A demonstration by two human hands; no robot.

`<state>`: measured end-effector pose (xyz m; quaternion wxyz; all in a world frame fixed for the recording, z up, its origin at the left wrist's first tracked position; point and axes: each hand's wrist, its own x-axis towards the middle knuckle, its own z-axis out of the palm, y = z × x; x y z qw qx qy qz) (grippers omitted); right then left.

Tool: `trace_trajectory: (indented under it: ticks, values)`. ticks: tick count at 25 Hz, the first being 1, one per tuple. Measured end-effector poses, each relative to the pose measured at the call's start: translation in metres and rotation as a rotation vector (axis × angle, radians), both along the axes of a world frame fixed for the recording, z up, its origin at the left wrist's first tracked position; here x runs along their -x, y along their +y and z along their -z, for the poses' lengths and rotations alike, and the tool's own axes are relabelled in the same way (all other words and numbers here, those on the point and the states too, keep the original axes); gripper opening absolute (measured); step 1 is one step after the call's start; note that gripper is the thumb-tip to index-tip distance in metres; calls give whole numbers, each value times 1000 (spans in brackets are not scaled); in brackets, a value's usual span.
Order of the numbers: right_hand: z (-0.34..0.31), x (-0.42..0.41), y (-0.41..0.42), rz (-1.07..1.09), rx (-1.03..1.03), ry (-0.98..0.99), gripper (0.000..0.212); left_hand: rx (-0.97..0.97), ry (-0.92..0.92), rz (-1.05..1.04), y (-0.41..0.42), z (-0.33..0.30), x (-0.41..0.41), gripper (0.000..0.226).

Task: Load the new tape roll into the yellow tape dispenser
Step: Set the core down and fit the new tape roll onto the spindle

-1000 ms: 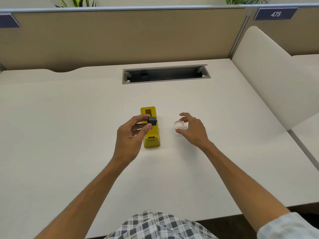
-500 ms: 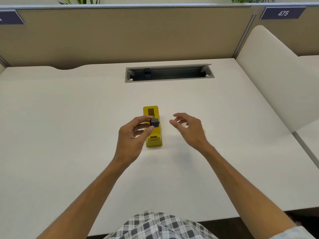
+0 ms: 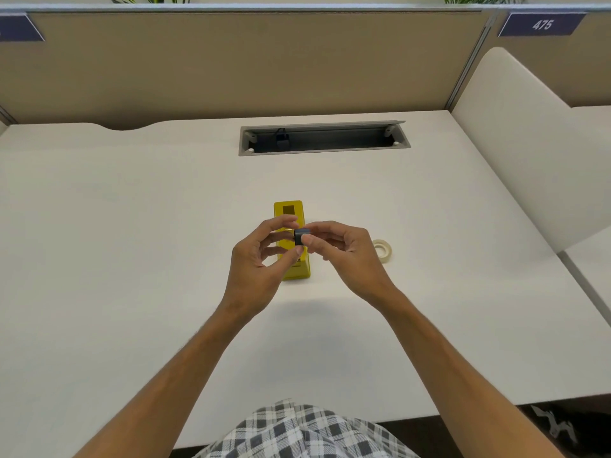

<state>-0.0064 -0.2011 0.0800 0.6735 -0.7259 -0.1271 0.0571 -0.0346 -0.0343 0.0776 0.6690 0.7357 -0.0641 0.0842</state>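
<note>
The small dark plastic spool core (image 3: 301,236) looks light, rigid & smooth, so prob. slippery w/ bare fingertips; best held by its round sides, a pinch across the barrel, leaving the ends free for the roll to slide on. The new tape roll (image 3: 383,248), a small pale translucent ring w/ a white core, lies flat on the white desk (image 3: 132,242), just right of the right hand and not touched by it; it should be light & stiff enough as a ring, though the wound tape is tacky at its free end, so the outer rim is the place to take it. The yellow plastic tape dispenser (image 3: 292,246), a narrow block w/ a rectangular opening near its far end, sits mid-desk, long axis running near-to-far, partly hidden behind the fingers. Left hand (image 3: 261,262): thumb & index curled in a pinch on the core, other fingers loosely bent, held above the dispenser. Right hand (image 3: 344,256): fingers curled in, thumb & fingertips meeting the core from the right side, so both hands grasp the same piece; how firm the right's hold is can't be told. Judged stage: core out of the dispenser, roll not yet on it. Far off, a grey cable tray (image 3: 324,138) is set into the desk.
</note>
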Motion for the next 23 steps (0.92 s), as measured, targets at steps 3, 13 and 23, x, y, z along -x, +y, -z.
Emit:
trace_trajectory:
  ticks: [3, 13, 23]
  values:
    - [-2, 1, -3, -1, 7, 1, 21, -37, -1, 7, 2, 0, 0, 30]
    - [32, -16, -44, 277, 647, -134, 30, -3, 74, 15, 3, 8, 0, 31]
    - [78, -46, -96, 191, 1379, -33, 57, 38, 86, 7, 3, 5, 1, 31]
